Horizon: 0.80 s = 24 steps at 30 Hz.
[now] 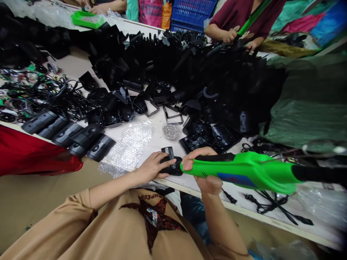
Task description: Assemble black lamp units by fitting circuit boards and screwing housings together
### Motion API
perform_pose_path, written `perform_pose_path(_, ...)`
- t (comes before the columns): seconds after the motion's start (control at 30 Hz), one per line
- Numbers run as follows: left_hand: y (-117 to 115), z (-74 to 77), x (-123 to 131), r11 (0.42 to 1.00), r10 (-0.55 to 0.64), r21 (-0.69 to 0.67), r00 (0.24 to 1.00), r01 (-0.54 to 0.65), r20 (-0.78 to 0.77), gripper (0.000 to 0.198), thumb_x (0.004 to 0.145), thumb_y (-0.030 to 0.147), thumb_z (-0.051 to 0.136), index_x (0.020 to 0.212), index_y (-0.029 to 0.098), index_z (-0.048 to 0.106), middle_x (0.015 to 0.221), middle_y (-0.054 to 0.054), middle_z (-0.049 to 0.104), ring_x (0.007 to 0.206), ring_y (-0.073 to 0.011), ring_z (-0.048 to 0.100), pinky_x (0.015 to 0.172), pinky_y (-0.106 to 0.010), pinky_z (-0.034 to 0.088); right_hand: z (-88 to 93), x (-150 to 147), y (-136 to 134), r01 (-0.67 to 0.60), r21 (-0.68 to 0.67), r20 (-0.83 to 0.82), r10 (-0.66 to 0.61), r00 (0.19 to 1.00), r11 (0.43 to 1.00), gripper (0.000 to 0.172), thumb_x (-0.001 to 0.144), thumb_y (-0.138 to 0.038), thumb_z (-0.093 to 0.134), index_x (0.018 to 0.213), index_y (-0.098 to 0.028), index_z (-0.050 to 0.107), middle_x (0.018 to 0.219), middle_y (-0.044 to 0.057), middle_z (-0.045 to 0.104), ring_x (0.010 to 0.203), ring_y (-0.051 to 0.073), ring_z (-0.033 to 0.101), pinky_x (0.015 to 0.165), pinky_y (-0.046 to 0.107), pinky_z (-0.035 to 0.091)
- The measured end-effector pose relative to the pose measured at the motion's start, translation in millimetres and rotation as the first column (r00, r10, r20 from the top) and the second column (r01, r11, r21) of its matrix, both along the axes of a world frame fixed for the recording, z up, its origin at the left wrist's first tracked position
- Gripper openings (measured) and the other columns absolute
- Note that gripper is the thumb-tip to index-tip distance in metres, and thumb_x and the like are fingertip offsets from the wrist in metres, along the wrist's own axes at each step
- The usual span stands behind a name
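My left hand [153,167] rests on a small black plastic part [175,169] at the table's front edge, its fingers pressed on the part. In my right hand [203,168] is a long green electric tool [244,170] with a black grip patch and a blue label, lying nearly level. The tool's left end is at the black part; its tip is hidden by my hand and the part. Just behind stands a round dish of small silver screws [171,131]. A sheet of bubble wrap [132,144] lies left of the dish.
Black plastic parts [162,61] are heaped across the table. Several black housings [100,147] line the left front edge, near tangled wires [48,90]. Black cables [279,206] lie at right. Across the table, a person in a maroon top [230,18] holds another green tool.
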<state>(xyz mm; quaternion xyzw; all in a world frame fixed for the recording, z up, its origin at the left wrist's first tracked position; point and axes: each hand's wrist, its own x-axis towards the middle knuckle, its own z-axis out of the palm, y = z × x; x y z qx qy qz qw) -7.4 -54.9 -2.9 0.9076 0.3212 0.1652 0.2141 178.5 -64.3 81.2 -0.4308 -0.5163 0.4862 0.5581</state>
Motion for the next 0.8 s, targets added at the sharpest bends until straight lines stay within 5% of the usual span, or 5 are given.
perform_pose_path(0.2, -12, -4.0, 0, 0.999, -0.001, 0.045, 1.000, 0.000, 0.013, 0.058, 0.082, 0.046, 0.055, 0.135, 0.027, 0.038, 0.127, -0.014, 0.043, 0.118, -0.0291, 0.040, 0.096, -0.047, 0.039, 10.7, -5, 0, 0.098, 0.103, -0.216, -0.074, 0.974, 0.990, 0.050, 0.072, -0.065, 0.049, 0.088, -0.019, 0.059, 0.050, -0.002, 0.054, 0.042, 0.016, 0.050, 0.047, 0.033, 0.046)
perform_pose_path(0.4, -3, -2.1, -9, 0.998, -0.001, -0.059, 1.000, 0.000, -0.013, 0.088, 0.070, 0.029, 0.071, 0.142, 0.028, 0.022, 0.131, -0.014, 0.038, 0.118, -0.0295, 0.040, 0.095, -0.045, 0.041, 14.8, 17, 4, 0.329, 0.198, -0.263, -0.274, 0.925, 0.923, 0.052, 0.074, -0.066, 0.045, 0.086, -0.018, 0.058, 0.049, -0.004, 0.052, 0.042, 0.014, 0.049, 0.052, 0.032, 0.048)
perform_pose_path(0.57, 6, 8.2, -18, 0.974, 0.060, -0.222, 0.996, -0.045, 0.059, 0.083, 0.069, 0.029, 0.069, 0.140, 0.028, 0.027, 0.131, -0.011, 0.040, 0.117, -0.0272, 0.044, 0.097, -0.042, 0.040, -6.6, 49, 23, 0.519, 0.225, -0.075, -0.517, 0.853, 0.824, 0.037, 0.074, -0.048, 0.060, 0.094, -0.017, 0.056, 0.058, -0.003, 0.059, 0.056, 0.016, 0.058, 0.069, 0.036, 0.050)
perform_pose_path(0.67, 11, 21.7, -18, 0.931, 0.110, -0.363, 0.982, -0.047, 0.154, 0.084, 0.069, 0.031, 0.068, 0.141, 0.027, 0.025, 0.132, -0.009, 0.044, 0.118, -0.0255, 0.047, 0.100, -0.040, 0.038, -11.7, 69, 25, 0.565, 0.219, 0.135, -0.598, 0.790, 0.796, 0.045, 0.069, -0.044, 0.067, 0.101, -0.015, 0.055, 0.077, 0.004, 0.065, 0.072, 0.019, 0.063, 0.079, 0.039, 0.049)
perform_pose_path(0.8, 17, 38.5, -15, 0.845, 0.109, -0.529, 0.942, 0.081, 0.317, 0.082, 0.072, 0.043, 0.066, 0.141, 0.024, 0.026, 0.143, -0.010, 0.035, 0.128, -0.0278, 0.037, 0.105, -0.042, 0.032, -9.1, 77, -11, 0.632, 0.520, 0.254, -0.811, 0.528, 0.575, 0.074, 0.064, -0.048, 0.071, 0.125, -0.017, 0.042, 0.128, 0.016, 0.048, 0.120, 0.028, 0.045, 0.101, 0.049, 0.035)
